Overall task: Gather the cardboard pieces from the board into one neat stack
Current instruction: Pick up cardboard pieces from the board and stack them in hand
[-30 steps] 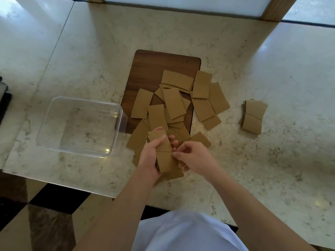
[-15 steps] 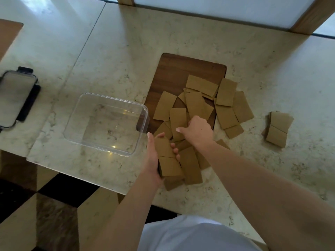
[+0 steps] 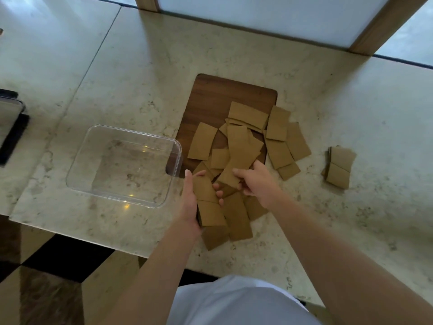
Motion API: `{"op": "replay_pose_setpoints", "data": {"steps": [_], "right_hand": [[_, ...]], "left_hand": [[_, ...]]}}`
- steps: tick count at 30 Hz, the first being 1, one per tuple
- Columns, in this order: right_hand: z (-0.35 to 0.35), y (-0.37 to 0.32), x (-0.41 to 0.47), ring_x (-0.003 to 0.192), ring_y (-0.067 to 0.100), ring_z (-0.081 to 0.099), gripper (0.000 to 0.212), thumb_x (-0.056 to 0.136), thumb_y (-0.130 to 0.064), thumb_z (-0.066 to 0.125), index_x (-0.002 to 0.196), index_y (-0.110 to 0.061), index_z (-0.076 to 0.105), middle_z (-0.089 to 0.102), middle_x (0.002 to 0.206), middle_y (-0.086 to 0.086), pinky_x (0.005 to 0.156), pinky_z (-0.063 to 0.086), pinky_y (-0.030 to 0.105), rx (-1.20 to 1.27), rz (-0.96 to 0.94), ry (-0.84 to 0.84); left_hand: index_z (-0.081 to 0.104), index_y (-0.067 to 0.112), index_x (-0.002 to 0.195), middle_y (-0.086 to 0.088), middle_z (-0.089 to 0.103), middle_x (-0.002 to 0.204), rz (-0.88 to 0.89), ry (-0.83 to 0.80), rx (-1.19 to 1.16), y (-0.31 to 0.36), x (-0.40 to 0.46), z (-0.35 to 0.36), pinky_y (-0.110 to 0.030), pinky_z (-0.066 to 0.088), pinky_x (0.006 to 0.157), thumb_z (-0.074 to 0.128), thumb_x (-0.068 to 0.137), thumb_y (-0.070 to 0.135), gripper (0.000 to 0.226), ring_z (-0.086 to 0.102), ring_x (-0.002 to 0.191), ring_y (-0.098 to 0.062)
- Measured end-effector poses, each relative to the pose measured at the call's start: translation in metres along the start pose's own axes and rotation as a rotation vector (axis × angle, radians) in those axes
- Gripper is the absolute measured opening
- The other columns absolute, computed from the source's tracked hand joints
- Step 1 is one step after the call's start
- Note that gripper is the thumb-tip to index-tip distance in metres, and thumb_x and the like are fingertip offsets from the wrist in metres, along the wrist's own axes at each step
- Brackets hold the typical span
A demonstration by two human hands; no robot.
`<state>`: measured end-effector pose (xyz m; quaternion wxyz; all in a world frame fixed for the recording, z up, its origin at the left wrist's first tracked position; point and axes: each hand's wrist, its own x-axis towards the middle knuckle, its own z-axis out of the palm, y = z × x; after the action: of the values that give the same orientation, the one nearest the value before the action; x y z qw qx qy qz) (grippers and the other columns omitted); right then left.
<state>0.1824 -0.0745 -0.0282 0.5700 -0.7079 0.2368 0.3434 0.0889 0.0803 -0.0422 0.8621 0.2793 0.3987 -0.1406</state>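
Note:
Several brown cardboard pieces (image 3: 244,141) lie scattered over the near half of a dark wooden board (image 3: 215,95) and spill onto the marble counter. My left hand (image 3: 191,202) grips a small stack of cardboard pieces (image 3: 208,202) by its left side, just in front of the board. My right hand (image 3: 256,181) pinches one cardboard piece (image 3: 230,175) at the board's near edge, lifting its corner. More pieces (image 3: 237,219) lie flat under and beside the held stack.
A clear plastic container (image 3: 124,165) stands left of the board, close to my left hand. A separate small pile of cardboard (image 3: 339,166) sits on the counter (image 3: 351,219) to the right. A dark-edged lid (image 3: 9,127) lies at far left. The counter edge runs just below my wrists.
My right hand reached from the stack out to the pile, closed on one piece there and is now drawing it back. My left hand keeps the stack.

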Motion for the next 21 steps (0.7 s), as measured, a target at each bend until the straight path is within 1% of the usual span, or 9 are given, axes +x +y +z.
{"op": "replay_pose_setpoints", "data": {"steps": [3, 5, 7, 9, 10, 13, 16, 19, 21], "right_hand": [[-0.006, 0.003, -0.023, 0.069, 0.021, 0.079, 0.012, 0.101, -0.017, 0.064, 0.112, -0.019, 0.06, 0.078, 0.099, 0.01, 0.043, 0.055, 0.024, 0.393, 0.074, 0.019], [-0.004, 0.007, -0.039, 0.071, 0.023, 0.079, 0.015, 0.102, -0.022, 0.061, 0.114, -0.014, 0.06, 0.08, 0.093, 0.011, 0.044, 0.056, 0.026, 0.544, 0.076, 0.044], [0.002, 0.014, -0.053, 0.057, 0.011, 0.073, 0.02, 0.103, -0.032, 0.059, 0.105, -0.012, 0.064, 0.078, 0.07, -0.001, 0.043, 0.052, 0.022, 0.493, 0.069, 0.119], [0.009, 0.021, -0.064, 0.043, 0.006, 0.059, 0.027, 0.103, -0.036, 0.058, 0.09, -0.013, 0.065, 0.065, 0.053, -0.007, 0.042, 0.047, 0.021, 0.387, 0.076, 0.198], [0.012, 0.025, -0.068, 0.043, 0.008, 0.053, 0.029, 0.103, -0.035, 0.059, 0.084, -0.013, 0.064, 0.06, 0.053, -0.006, 0.044, 0.045, 0.023, 0.367, 0.073, 0.211], [0.011, 0.039, -0.078, 0.054, 0.012, 0.049, 0.022, 0.097, -0.025, 0.068, 0.079, -0.013, 0.067, 0.057, 0.06, -0.003, 0.054, 0.043, 0.027, 0.367, 0.008, 0.199], [-0.007, 0.042, -0.085, 0.059, 0.011, 0.058, 0.004, 0.093, -0.021, 0.073, 0.092, -0.017, 0.071, 0.067, 0.068, -0.004, 0.054, 0.045, 0.025, 0.415, -0.04, 0.167], [-0.03, 0.041, -0.084, 0.067, 0.011, 0.068, 0.025, 0.093, -0.023, 0.074, 0.116, -0.022, 0.065, 0.074, 0.094, 0.002, 0.053, 0.049, 0.024, 0.43, -0.065, 0.253], [-0.042, 0.04, -0.083, 0.063, 0.006, 0.068, 0.032, 0.094, -0.02, 0.072, 0.122, -0.026, 0.06, 0.073, 0.097, 0.007, 0.048, 0.048, 0.019, 0.331, -0.148, 0.274]], "left_hand": [[0.065, 0.022, 0.117, -0.014, 0.068, 0.084, 0.059, 0.023, 0.094, -0.008, 0.001, 0.013, -0.038, 0.059, 0.06, 0.066, 0.082, 0.069, 0.058, 0.067, 0.07, -0.027], [0.069, 0.02, 0.118, -0.022, 0.073, 0.097, 0.09, 0.035, 0.147, -0.014, 0.0, 0.022, -0.051, 0.062, 0.073, 0.079, 0.071, 0.061, 0.063, 0.071, 0.082, -0.037], [0.067, 0.018, 0.125, -0.024, 0.074, 0.117, 0.104, 0.033, 0.195, -0.019, -0.001, 0.028, -0.066, 0.057, 0.091, 0.085, 0.077, 0.044, 0.058, 0.072, 0.103, -0.045], [0.067, 0.022, 0.125, -0.017, 0.076, 0.117, 0.093, 0.03, 0.212, -0.024, -0.001, 0.033, -0.06, 0.061, 0.086, 0.087, 0.08, 0.025, 0.048, 0.075, 0.104, -0.04], [0.068, 0.026, 0.122, -0.014, 0.078, 0.113, 0.086, 0.024, 0.209, -0.025, -0.001, 0.035, -0.054, 0.063, 0.081, 0.086, 0.081, 0.017, 0.046, 0.076, 0.1, -0.037], [0.073, 0.03, 0.114, -0.01, 0.08, 0.103, 0.085, 0.01, 0.24, -0.026, -0.001, 0.04, -0.047, 0.064, 0.074, 0.078, 0.084, 0.003, 0.041, 0.078, 0.092, -0.033], [0.076, 0.03, 0.111, -0.009, 0.081, 0.1, 0.094, -0.042, 0.316, -0.024, -0.003, 0.042, -0.049, 0.064, 0.074, 0.073, 0.086, -0.001, 0.04, 0.078, 0.088, -0.032], [0.076, 0.027, 0.111, -0.012, 0.08, 0.096, 0.072, -0.129, 0.349, -0.023, -0.004, 0.042, -0.047, 0.064, 0.069, 0.074, 0.083, -0.003, 0.041, 0.074, 0.075, -0.038], [0.076, 0.027, 0.113, -0.019, 0.077, 0.101, 0.054, -0.167, 0.341, -0.024, -0.003, 0.044, -0.044, 0.063, 0.065, 0.075, 0.082, -0.001, 0.041, 0.07, 0.07, -0.037]]}}
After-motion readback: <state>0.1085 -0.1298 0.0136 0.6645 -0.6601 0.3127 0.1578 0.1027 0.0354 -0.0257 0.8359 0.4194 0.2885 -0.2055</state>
